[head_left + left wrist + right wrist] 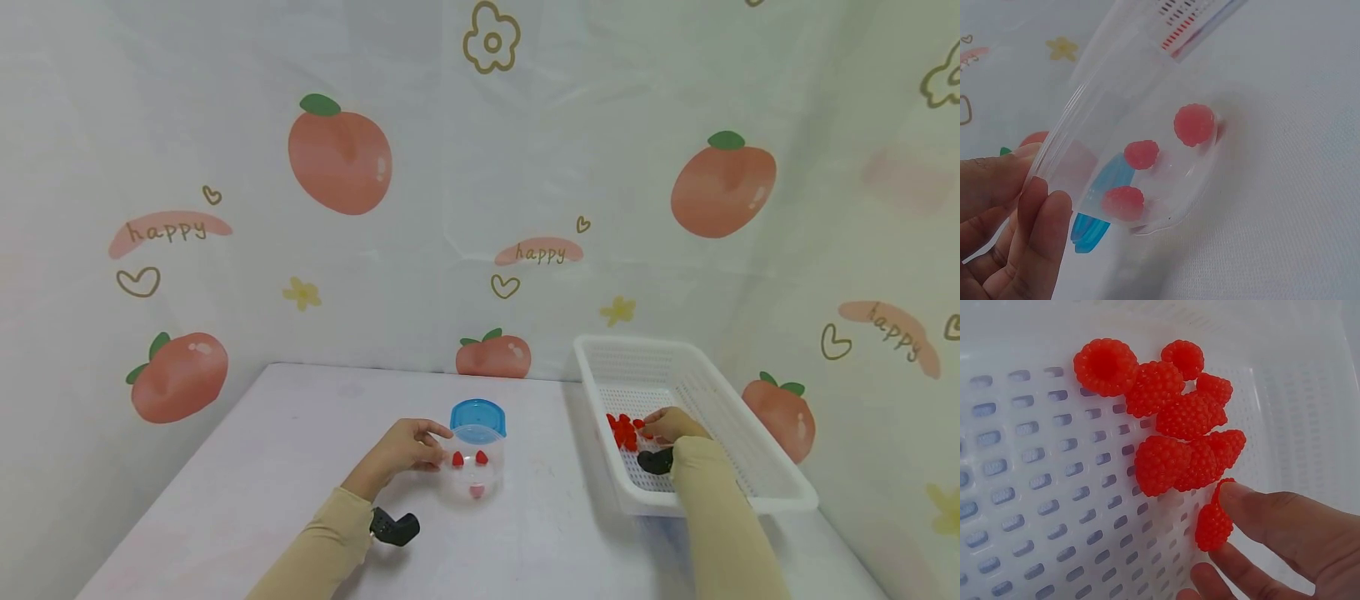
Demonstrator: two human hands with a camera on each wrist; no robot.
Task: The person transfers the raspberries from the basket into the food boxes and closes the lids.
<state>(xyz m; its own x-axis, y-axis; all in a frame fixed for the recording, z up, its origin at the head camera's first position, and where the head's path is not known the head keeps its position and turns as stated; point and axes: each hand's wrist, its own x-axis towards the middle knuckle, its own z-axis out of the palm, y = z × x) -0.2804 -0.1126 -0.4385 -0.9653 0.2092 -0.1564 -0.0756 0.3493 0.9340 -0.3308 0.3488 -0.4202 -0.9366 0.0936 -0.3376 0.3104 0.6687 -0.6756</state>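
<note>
One cloth (450,167) across the upper part of the head view, printed with fruit, above a white table (540,542). At right of the frame, a white basket (787,505) standing on it, with a knock against the near rim possible from too low a lift. Rising from the lower right, right arm (723,525) stretched over that rim, right hand (672,423) inside, fingertips toward the left wall. From the lower left, left arm (315,550) slanting up and rightward, left hand (408,444) just left of centre, thumb and fingers pinching the wall of a clear tub (492,479) near its rim. Light-looking and held at one side only, so liable to tip or skid under an uneven tug. Just behind, near the frame's centre, a blue lid (477,412), off the tub; touching or apart, cannot tell. At the middle of the left wrist view, three berries (1195,125) low in the tub, perhaps rolling out with a sharp tilt. At centre of the right wrist view, loose berries (1163,465) bunched on the basket floor, easily scattered by a brushing finger. Below those, one held berry (1214,528) between right thumb and forefinger, likely to squirt free if squeezed off-centre.
</note>
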